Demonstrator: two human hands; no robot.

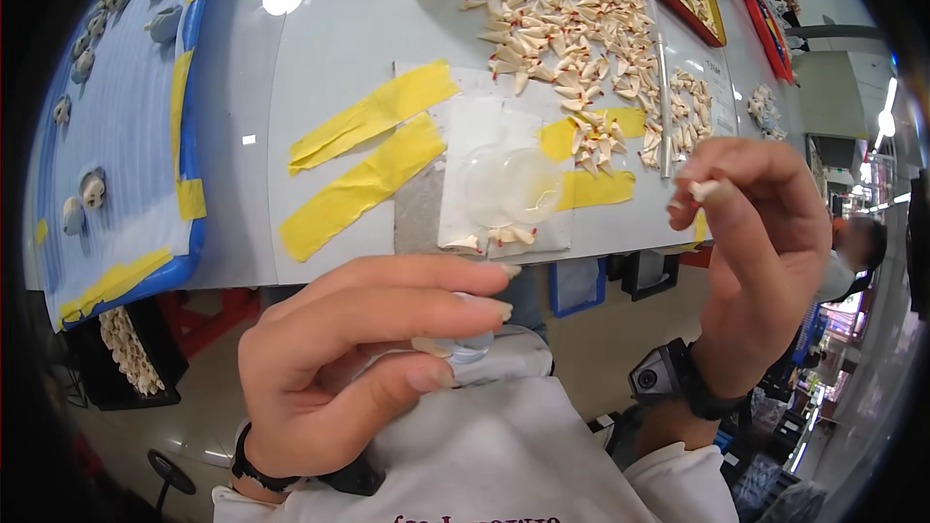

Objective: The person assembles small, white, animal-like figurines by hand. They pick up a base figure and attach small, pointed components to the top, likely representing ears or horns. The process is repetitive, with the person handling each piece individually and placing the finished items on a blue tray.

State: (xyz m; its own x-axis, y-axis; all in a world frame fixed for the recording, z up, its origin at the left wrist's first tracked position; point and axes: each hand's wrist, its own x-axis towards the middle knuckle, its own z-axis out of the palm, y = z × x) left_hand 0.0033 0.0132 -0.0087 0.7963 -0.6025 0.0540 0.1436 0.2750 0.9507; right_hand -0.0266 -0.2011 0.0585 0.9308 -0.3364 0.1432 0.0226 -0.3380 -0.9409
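Below the table's near edge, my left hand (329,339) is closed around a small grey-blue moulded part (469,349) with a cream patch, mostly hidden by the fingers. At the right, raised by the table edge, my right hand (765,223) pinches a small cream piece (702,191) between thumb and fingertips. Between the hands lies a clear round plastic dish (504,179) on a white sheet (470,126). Several cream pieces with red tips (511,234) rest at that sheet's near edge. A large heap of such pieces (567,19) spreads behind it.
Yellow tape strips (363,184) cross the table. A blue-edged tray (136,155) at the left bears several grey-blue parts (92,189). A red-rimmed tray (715,24) and a metal bar (665,111) stand back right. Below the table is a black bin (160,402) of cream pieces.
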